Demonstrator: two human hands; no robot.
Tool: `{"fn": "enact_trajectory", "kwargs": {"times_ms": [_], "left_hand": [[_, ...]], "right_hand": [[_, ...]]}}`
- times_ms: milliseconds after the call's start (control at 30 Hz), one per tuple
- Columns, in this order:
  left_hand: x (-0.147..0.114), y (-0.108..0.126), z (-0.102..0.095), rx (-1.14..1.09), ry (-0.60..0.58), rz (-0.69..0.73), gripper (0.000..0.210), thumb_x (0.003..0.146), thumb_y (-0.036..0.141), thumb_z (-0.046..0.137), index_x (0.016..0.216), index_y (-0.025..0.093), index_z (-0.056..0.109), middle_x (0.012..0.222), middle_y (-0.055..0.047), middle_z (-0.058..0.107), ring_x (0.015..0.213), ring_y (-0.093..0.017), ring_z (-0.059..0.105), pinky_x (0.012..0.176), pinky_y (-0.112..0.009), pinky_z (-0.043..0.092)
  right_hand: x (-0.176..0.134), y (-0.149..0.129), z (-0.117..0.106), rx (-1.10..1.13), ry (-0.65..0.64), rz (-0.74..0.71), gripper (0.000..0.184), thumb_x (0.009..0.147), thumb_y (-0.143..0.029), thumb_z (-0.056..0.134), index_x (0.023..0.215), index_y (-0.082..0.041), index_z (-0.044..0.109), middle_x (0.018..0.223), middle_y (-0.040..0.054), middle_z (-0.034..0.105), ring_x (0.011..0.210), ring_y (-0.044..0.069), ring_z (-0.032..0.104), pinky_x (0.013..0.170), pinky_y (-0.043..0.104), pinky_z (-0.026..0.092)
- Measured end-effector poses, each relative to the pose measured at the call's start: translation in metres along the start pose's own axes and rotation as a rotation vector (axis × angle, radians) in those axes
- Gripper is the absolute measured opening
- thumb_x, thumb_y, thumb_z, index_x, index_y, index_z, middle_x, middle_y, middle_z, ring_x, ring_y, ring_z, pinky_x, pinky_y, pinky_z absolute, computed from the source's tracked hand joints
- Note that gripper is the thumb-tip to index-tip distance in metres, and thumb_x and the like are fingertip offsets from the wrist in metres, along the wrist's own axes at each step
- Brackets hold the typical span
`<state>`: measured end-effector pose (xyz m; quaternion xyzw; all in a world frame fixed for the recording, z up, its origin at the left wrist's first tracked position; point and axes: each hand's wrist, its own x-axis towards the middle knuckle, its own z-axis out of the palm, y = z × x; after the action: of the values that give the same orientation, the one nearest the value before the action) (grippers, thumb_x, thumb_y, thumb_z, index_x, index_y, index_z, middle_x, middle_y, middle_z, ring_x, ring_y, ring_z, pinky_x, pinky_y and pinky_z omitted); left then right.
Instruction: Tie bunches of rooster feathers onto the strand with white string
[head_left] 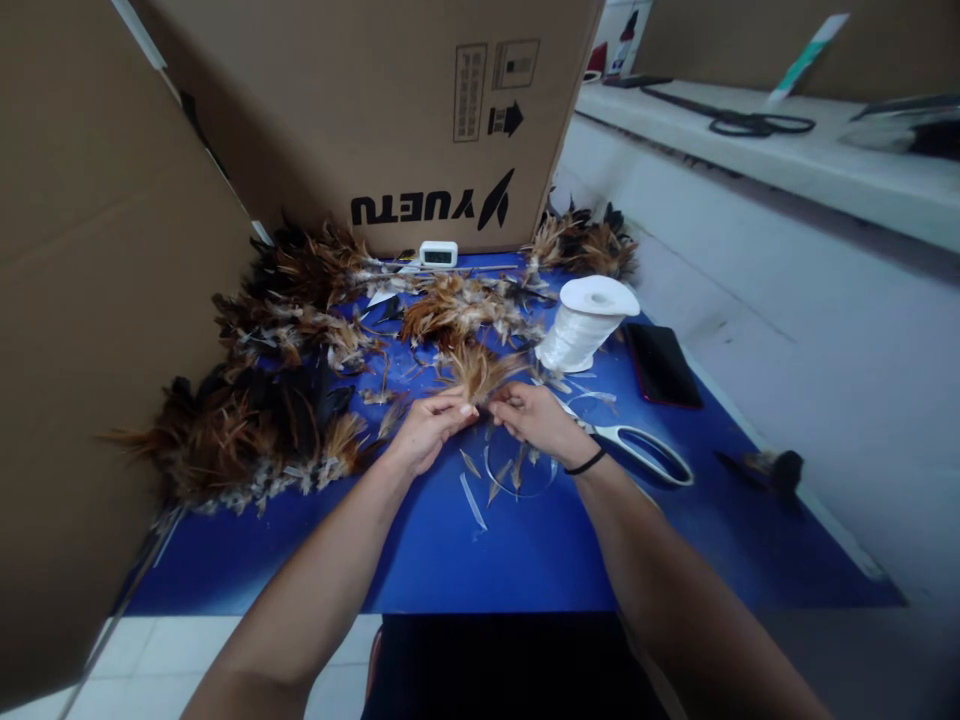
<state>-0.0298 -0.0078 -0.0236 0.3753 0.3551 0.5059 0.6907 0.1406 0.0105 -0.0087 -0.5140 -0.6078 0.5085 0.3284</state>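
Observation:
Between my hands, over the middle of the blue table, is a small bunch of brown feathers [480,372] with its tips pointing away from me. My left hand [433,430] pinches the base of the bunch between thumb and fingers. On the other side, my right hand [531,418] has its fingers curled together close to the same base; whatever they hold is too small to make out. A clear ribbon loop [517,494] lies below the right hand among loose feathers. White-handled scissors [651,452] rest beside my right wrist, their blades partly hidden by it.
Feather piles [232,430] cover the table's left side and back. A white spool [581,330] stands right of centre, near a dark phone [664,365]. Cardboard boxes [420,120] wall off the back and left. Black scissors [757,122] lie on the right ledge.

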Motion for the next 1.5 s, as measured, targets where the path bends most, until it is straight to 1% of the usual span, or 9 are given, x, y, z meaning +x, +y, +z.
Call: {"fn": "enact_trajectory", "kwargs": {"times_ms": [133,333,400,533,667,833,933,1233,1500], "left_hand": [[0.002,-0.004,-0.002,0.000,0.034,-0.011,0.016,0.060,0.023,0.080,0.071,0.013,0.073,0.079,-0.005,0.069,0.080,-0.012,0.062,0.089,-0.030,0.047],[0.001,-0.002,-0.002,-0.059,0.054,0.024,0.015,0.065,0.023,0.077,0.076,0.013,0.073,0.092,-0.009,0.070,0.090,-0.018,0.064,0.088,-0.033,0.050],[0.000,0.000,-0.001,-0.051,0.061,-0.002,0.017,0.065,0.024,0.077,0.076,0.012,0.072,0.087,-0.009,0.070,0.086,-0.018,0.066,0.082,-0.032,0.052],[-0.002,0.004,-0.001,0.008,0.007,-0.082,0.019,0.067,0.026,0.076,0.075,0.009,0.071,0.074,-0.008,0.069,0.070,-0.015,0.066,0.071,-0.027,0.054],[-0.005,0.007,-0.001,-0.032,-0.041,-0.144,0.019,0.067,0.027,0.076,0.072,0.009,0.070,0.070,-0.007,0.067,0.067,-0.013,0.065,0.067,-0.023,0.054],[-0.006,0.008,0.000,-0.128,-0.041,-0.209,0.020,0.062,0.024,0.079,0.070,0.009,0.069,0.068,-0.006,0.067,0.064,-0.013,0.065,0.062,-0.021,0.055],[-0.006,0.008,-0.002,-0.150,-0.035,-0.222,0.019,0.062,0.022,0.079,0.069,0.008,0.069,0.067,-0.006,0.067,0.062,-0.013,0.065,0.061,-0.021,0.055],[-0.005,0.010,-0.002,-0.123,-0.065,-0.253,0.020,0.062,0.023,0.079,0.068,0.007,0.068,0.065,-0.008,0.067,0.060,-0.013,0.065,0.060,-0.022,0.054],[-0.004,0.011,-0.002,-0.110,-0.076,-0.263,0.020,0.063,0.023,0.079,0.069,0.007,0.069,0.064,-0.008,0.067,0.060,-0.013,0.064,0.059,-0.021,0.054]], "right_hand": [[-0.004,-0.006,-0.004,-0.016,-0.042,0.027,0.012,0.074,-0.027,0.058,0.074,-0.015,0.057,0.058,-0.0010,0.058,0.041,0.006,0.044,0.036,0.019,0.033],[-0.007,-0.010,-0.016,0.022,-0.046,-0.004,0.021,0.071,-0.028,0.063,0.087,-0.015,0.065,0.062,0.0002,0.062,0.049,0.009,0.051,0.044,0.021,0.040],[-0.007,-0.008,-0.019,-0.003,-0.023,-0.050,0.020,0.071,-0.029,0.064,0.086,-0.015,0.066,0.062,0.0006,0.063,0.053,0.010,0.054,0.050,0.023,0.044],[-0.004,-0.005,-0.020,-0.098,0.052,-0.208,0.015,0.076,-0.029,0.061,0.081,-0.016,0.067,0.066,0.0008,0.065,0.057,0.012,0.055,0.056,0.026,0.045],[-0.008,-0.010,-0.015,-0.261,0.179,-0.434,0.010,0.080,-0.022,0.058,0.083,-0.018,0.067,0.078,0.0022,0.066,0.070,0.014,0.060,0.065,0.027,0.046],[-0.015,-0.016,-0.008,-0.515,0.269,-0.728,0.018,0.088,-0.014,0.049,0.088,-0.017,0.066,0.084,0.0060,0.065,0.081,0.017,0.059,0.077,0.031,0.047],[-0.016,-0.016,-0.005,-0.632,0.309,-0.815,0.019,0.090,-0.015,0.047,0.090,-0.016,0.065,0.086,0.0076,0.064,0.084,0.018,0.058,0.079,0.032,0.046],[-0.020,-0.020,-0.005,-0.876,0.346,-0.850,0.021,0.091,-0.016,0.045,0.086,-0.016,0.066,0.079,0.0060,0.061,0.077,0.017,0.051,0.075,0.031,0.042],[-0.022,-0.023,-0.004,-0.965,0.345,-0.875,0.023,0.092,-0.017,0.044,0.086,-0.016,0.066,0.076,0.0056,0.059,0.076,0.017,0.047,0.072,0.030,0.038]]}}
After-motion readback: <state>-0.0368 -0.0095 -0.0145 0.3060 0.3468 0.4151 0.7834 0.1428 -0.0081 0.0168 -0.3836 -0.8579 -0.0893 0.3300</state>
